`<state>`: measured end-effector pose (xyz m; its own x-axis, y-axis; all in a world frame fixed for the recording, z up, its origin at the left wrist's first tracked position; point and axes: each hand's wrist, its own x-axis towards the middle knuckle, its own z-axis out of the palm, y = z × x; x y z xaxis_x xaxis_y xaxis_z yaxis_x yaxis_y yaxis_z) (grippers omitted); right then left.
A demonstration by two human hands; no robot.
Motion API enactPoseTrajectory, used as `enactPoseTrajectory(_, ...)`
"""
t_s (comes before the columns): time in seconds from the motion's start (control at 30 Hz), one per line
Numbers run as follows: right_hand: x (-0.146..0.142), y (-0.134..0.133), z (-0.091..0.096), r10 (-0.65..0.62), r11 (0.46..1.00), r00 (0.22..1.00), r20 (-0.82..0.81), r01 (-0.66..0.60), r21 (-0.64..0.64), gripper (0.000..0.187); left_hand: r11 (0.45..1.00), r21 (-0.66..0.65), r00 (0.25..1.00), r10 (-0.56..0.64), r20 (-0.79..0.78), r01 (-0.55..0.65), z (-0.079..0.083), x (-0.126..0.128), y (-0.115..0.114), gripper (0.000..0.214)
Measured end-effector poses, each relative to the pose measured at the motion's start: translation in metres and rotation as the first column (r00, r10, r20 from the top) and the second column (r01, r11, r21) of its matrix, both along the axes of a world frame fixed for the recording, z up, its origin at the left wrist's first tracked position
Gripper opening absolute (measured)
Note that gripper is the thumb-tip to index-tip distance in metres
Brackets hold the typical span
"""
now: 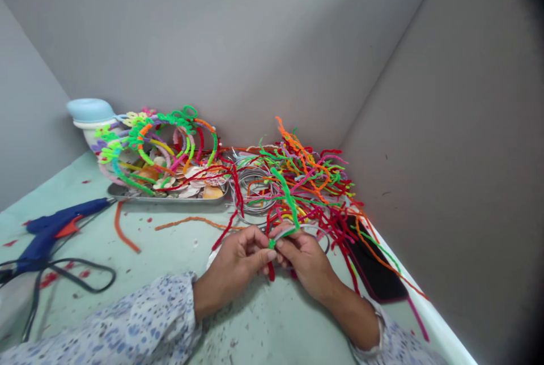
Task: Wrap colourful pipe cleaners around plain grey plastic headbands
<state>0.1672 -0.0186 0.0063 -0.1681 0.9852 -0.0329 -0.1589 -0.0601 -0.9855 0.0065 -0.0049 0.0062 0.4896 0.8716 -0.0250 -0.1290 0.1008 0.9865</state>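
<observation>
Close together at the front middle of the table, my left hand [238, 260] and my right hand [306, 260] are both closed in a pinch. Between them is a green pipe cleaner [290, 200], bunched at my left fingertips, its long free end rising up from my right fingers. A thin grey band [324, 236] curves out behind my right hand, and its end appears to run between the fingers of both hands. Red pipe cleaner ends show just below the fingertips. Fingers partly hide where green and grey meet.
A metal tray [187, 200] of shells and fuzzy decorated headbands [144, 144] stands at back left, by a white bottle with a blue lid [91, 111]. A blue glue gun [46, 234] and its cord lie left. Tangled pipe cleaners [310, 166], wire hoops [255, 195] and a black phone [376, 274] are right.
</observation>
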Motion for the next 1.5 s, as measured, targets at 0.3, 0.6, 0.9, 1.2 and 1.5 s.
enactPoseTrajectory(0.3, -0.004, 0.001, -0.006, -0.05, 0.992, 0.963, -0.265, 0.018, -0.124, 0.021, 0.999, 0.018, 0.999, 0.026, -0.027, -0.026, 0.002, 0.002, -0.002, 0.021)
enactPoseTrajectory(0.6, -0.007, -0.001, -0.005, -0.144, 0.989, 0.934, -0.327, 0.128, -0.072, 0.02, 0.999, 0.0, 0.999, 0.045, 0.009, -0.045, 0.003, 0.001, 0.001, 0.022)
enactPoseTrajectory(0.9, -0.007, -0.002, -0.007, -0.173, 0.984, 0.908, -0.382, 0.173, -0.035, 0.014, 0.996, -0.054, 0.997, 0.075, 0.034, -0.074, 0.007, 0.0, 0.003, 0.029)
enactPoseTrajectory(1.2, -0.01, 0.0, -0.011, -0.216, 0.973, 0.912, -0.349, 0.171, -0.153, 0.02, 1.0, 0.02, 0.999, -0.007, 0.048, 0.006, 0.006, 0.0, -0.002, 0.027)
enactPoseTrajectory(1.5, -0.01, 0.0, -0.005, -0.112, 0.972, 0.873, -0.475, -0.004, -0.236, 0.024, 0.992, 0.011, 0.991, -0.128, 0.029, 0.128, 0.004, 0.001, -0.007, 0.026)
